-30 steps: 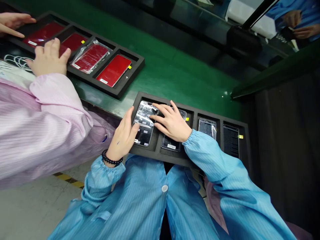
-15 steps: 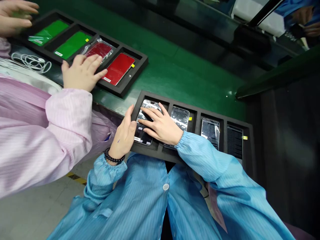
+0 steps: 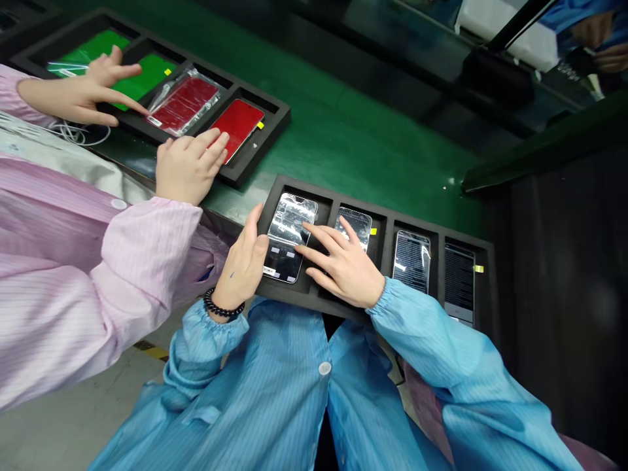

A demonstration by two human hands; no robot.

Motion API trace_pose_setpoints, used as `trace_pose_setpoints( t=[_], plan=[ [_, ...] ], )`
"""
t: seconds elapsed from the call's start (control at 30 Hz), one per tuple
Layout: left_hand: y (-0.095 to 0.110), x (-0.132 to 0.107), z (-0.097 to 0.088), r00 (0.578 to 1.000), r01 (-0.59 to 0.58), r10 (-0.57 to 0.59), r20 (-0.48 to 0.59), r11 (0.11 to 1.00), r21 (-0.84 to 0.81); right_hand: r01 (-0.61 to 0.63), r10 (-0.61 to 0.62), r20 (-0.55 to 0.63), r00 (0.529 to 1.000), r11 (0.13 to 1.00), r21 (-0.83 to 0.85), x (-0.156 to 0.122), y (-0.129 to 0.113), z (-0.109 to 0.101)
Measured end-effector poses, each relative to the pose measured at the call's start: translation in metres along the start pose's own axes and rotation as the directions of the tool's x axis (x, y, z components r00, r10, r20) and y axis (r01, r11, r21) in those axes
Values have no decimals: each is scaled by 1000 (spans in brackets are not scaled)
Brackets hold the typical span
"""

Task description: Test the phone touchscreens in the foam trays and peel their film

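Film-wrapped phone [image 3: 290, 237] sitting right there in the leftmost slot of a black foam tray [image 3: 314, 291] on the bench [image 3: 353, 154]! Left hand [image 3: 240, 258] cupped along its edge, right hand [image 3: 346, 265] fingers splayed at its side: grip or mere touch, can't call it!

Two trays lie on the table [image 3: 373, 150]: the near tray [image 3: 333, 196] directly before the person, the far tray [image 3: 275, 121] behind it and to the left. Each has four compartments in a row, with a phone [image 3: 289, 239] in the near tray's leftmost compartment and others in the three beside it. The person's left hand [image 3: 240, 258] rests against that phone's left side; the right hand [image 3: 346, 265] lies just right of it, over the second compartment. A co-worker sits left: one hand [image 3: 73, 95] lies over the far tray's left end, the other hand [image 3: 189, 167] at its near edge. A cable [image 3: 81, 134] lies just left of that tray.
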State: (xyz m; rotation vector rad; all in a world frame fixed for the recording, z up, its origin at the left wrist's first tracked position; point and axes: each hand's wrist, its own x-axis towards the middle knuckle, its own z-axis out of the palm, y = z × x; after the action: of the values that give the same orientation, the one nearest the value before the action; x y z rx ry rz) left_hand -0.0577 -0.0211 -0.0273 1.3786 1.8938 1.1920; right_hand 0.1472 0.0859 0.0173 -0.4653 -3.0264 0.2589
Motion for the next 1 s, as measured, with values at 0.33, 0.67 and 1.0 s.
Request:
trace_pose_setpoints(
  t=[0.33, 0.67, 1.0],
  plan=[
    [-6, 1, -1, 998, -49, 51, -30, 998, 34, 110, -109, -25, 994, 994, 27, 35, -17, 10],
    [-6, 2, -1, 998, -46, 47, -31, 999, 22, 230, -232, -1, 973, 965, 124, 31, -30, 11],
    [0, 1, -5, 1000, -23, 23, 9, 1000, -14, 125, -125, -12, 992, 986, 108, -19, -22, -4]
  ],
)
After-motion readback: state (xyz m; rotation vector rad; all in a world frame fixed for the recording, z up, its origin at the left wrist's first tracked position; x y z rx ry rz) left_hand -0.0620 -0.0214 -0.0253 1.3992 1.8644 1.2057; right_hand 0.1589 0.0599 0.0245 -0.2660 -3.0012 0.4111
